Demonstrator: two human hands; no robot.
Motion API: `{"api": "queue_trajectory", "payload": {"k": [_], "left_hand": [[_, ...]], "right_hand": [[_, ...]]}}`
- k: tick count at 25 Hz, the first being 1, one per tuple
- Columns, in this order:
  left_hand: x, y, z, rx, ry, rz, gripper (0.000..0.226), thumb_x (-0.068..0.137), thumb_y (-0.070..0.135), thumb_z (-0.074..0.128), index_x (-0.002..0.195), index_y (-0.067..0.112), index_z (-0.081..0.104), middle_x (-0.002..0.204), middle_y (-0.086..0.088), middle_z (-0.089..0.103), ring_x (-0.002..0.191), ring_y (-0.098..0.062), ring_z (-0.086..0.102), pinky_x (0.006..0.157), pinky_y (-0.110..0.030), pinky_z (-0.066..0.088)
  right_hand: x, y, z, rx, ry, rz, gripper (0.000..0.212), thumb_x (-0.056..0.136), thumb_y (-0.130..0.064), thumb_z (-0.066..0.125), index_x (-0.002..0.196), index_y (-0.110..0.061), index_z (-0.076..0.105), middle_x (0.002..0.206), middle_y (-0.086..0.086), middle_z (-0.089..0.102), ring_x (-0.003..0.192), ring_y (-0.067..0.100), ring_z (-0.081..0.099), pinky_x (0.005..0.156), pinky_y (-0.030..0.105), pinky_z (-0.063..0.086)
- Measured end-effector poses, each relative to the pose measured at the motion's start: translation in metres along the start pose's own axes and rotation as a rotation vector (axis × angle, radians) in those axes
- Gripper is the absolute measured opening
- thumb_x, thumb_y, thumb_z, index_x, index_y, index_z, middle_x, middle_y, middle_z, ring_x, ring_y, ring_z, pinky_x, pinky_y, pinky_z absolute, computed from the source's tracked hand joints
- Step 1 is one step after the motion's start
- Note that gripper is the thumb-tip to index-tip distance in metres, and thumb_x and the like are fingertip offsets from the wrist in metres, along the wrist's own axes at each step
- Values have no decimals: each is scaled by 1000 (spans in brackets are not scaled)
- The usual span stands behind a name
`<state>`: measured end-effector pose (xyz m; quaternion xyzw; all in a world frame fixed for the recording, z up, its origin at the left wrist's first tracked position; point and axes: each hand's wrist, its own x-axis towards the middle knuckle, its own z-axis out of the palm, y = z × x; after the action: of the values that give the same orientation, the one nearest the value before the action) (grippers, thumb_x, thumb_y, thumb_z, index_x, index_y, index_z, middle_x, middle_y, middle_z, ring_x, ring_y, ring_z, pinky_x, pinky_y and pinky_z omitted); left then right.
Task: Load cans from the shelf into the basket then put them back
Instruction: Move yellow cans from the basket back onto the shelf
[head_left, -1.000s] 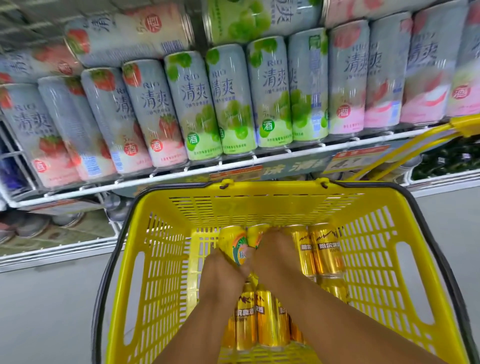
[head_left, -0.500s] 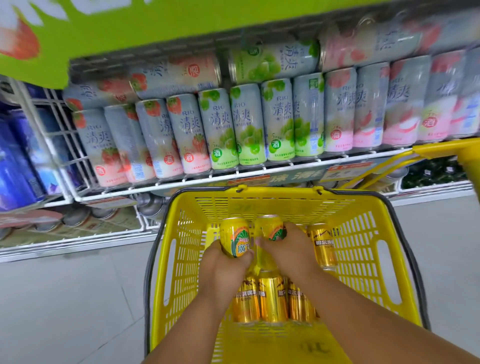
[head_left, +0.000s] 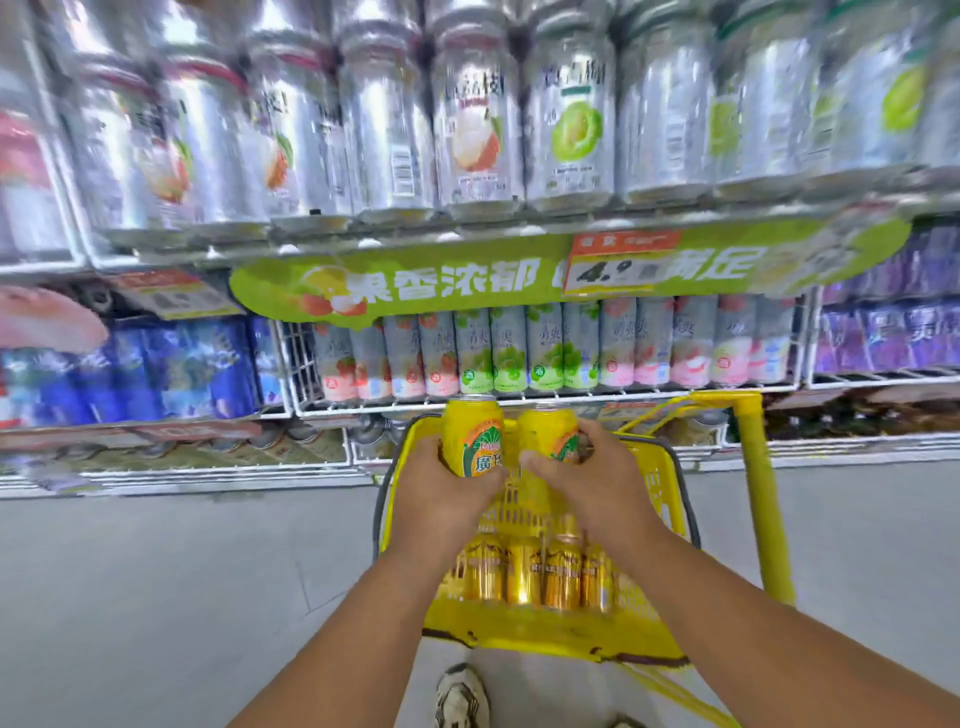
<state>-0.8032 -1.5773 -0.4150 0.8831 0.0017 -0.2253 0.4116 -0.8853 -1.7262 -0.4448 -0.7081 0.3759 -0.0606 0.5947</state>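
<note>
My left hand grips a yellow can with a green and orange label, held upright above the far rim of the yellow basket. My right hand grips a second yellow can right beside the first, the two cans almost touching. Several gold cans stand in a row inside the basket below my hands. The basket sits on the grey floor in front of the shelves.
A shelf of grey fruit-print cans runs behind the basket, under a green banner. Tall silver cans fill the shelf above. Blue packs sit left, purple ones right. A yellow handle post rises at the basket's right. My shoe shows below.
Both hands have lifted the two yellow cans up out of the basket toward the shelves. My view has tilted upward, bringing the upper shelf of silver cans into sight.
</note>
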Motion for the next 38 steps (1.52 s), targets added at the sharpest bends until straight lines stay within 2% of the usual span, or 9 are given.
{"api": "queue_trajectory", "payload": {"k": [2, 7, 10, 15, 22, 28, 31, 35, 38], "left_hand": [[-22, 24, -22, -11, 39, 14, 33, 69, 37, 87, 88, 30, 60, 78, 12, 70, 68, 0, 66, 58, -23, 51], [-76, 93, -83, -44, 76, 77, 34, 72, 39, 86, 92, 31, 59, 79, 15, 66, 68, 5, 60, 54, -14, 43], [-103, 141, -118, -92, 118, 106, 39, 67, 41, 88, 97, 31, 64, 82, 12, 72, 73, -6, 69, 71, -35, 59], [-155, 220, -169, -115, 144, 224, 33, 75, 35, 86, 99, 26, 65, 85, 7, 71, 67, -3, 67, 52, -22, 48], [-200, 304, -239, -118, 263, 303, 42, 63, 54, 85, 93, 29, 69, 80, 10, 73, 75, -12, 70, 71, -43, 61], [-205, 351, -289, -126, 294, 374, 28, 73, 44, 85, 76, 30, 62, 73, 13, 64, 67, -6, 61, 56, -28, 45], [-183, 373, -311, -131, 292, 398, 37, 71, 49, 85, 91, 21, 70, 81, 7, 70, 70, -13, 64, 57, -29, 46], [-145, 407, -341, -83, 331, 431, 88, 68, 63, 81, 133, 8, 59, 122, -5, 66, 89, -16, 61, 67, -26, 42], [-116, 436, -364, -91, 313, 459, 51, 66, 61, 83, 96, 22, 68, 96, 3, 71, 76, -13, 63, 58, -28, 47]], "right_hand": [[-16, -32, -19, -16, -14, -42, 29, 75, -35, 87, 91, -35, 63, 81, -11, 72, 74, 3, 68, 68, 29, 53], [-60, -116, -66, 28, 1, -103, 39, 64, -47, 89, 95, -36, 67, 87, -8, 76, 80, 18, 73, 77, 49, 59], [-85, -169, -98, 54, -15, -136, 37, 72, -42, 88, 99, -36, 64, 92, -11, 74, 86, 8, 70, 81, 44, 60], [-123, -271, -133, 60, -54, -241, 64, 71, -52, 86, 124, -29, 59, 109, -11, 63, 104, 13, 61, 93, 42, 54], [-163, -392, -161, 70, -59, -405, 49, 76, -41, 86, 113, -26, 59, 98, -10, 61, 78, 1, 55, 65, 22, 46], [-164, -468, -159, 68, -58, -515, 45, 77, -45, 84, 110, -29, 58, 96, -14, 59, 78, 3, 56, 67, 19, 44], [-150, -506, -146, 53, 4, -529, 47, 68, -54, 87, 99, -22, 71, 95, -8, 71, 86, 17, 68, 67, 28, 48], [-129, -557, -130, 48, 72, -524, 35, 68, -52, 87, 80, -24, 70, 81, -11, 71, 77, 11, 68, 64, 29, 52], [-110, -595, -121, 81, 85, -501, 34, 69, -46, 89, 85, -20, 74, 83, -9, 75, 80, 11, 71, 77, 36, 59]]}}
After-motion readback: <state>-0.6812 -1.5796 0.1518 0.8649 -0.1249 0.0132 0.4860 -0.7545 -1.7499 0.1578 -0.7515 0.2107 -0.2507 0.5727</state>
